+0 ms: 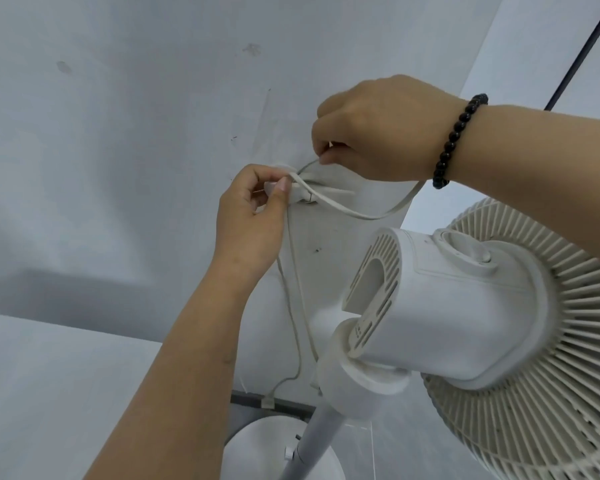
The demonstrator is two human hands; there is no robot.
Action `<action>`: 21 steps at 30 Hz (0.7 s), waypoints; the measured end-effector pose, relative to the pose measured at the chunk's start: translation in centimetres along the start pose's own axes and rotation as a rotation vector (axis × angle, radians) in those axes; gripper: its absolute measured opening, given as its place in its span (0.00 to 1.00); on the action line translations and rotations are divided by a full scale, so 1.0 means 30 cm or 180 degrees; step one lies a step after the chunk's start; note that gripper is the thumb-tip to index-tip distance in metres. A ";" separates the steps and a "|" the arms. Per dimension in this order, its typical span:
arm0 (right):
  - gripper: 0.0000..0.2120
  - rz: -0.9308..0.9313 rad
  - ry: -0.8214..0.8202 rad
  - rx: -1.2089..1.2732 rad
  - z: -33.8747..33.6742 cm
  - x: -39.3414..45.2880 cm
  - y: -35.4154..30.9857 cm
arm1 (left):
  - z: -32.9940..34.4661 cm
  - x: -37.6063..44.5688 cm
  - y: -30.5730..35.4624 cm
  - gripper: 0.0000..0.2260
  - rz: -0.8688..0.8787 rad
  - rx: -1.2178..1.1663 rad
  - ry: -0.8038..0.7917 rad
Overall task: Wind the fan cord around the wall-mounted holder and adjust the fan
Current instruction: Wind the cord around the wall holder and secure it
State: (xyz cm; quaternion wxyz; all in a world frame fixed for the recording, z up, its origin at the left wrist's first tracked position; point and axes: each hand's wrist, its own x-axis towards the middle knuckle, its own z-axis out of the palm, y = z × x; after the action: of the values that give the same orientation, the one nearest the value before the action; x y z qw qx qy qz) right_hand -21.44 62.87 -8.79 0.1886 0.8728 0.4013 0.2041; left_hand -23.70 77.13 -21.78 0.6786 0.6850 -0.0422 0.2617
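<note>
We see soft, even, cool light with no glare. Left of the fan (465,306) a broad dim shadow lies across the wall (118,133). Wide-angle bending curves lines toward the edges, and everything looks slightly soft, the grille nearest us most blurred.

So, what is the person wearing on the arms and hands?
Both forearms are bare, with no sleeves in view, and no gloves, rings or watch show. The left hand wears nothing. The right hand has a bracelet of round, glossy black beads on its wrist.
</note>
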 end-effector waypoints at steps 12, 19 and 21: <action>0.15 -0.0085 0.0476 -0.0112 -0.057 -0.006 -0.010 | 0.001 -0.005 0.008 0.07 -0.0129 0.0017 -0.0006; 0.19 -0.0206 -0.0317 0.0270 0.018 0.037 -0.075 | -0.025 0.002 0.010 0.06 -0.0048 0.0044 -0.0034; 0.17 -0.0144 -0.0415 0.0440 0.018 0.052 -0.069 | -0.025 0.001 0.007 0.06 -0.0004 0.0003 -0.0019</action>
State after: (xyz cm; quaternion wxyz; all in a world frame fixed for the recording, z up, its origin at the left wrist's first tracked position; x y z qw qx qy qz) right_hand -21.52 65.24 -9.96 0.1582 0.8858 0.4209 0.1144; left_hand -23.98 77.82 -21.61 0.6783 0.6861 -0.0437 0.2592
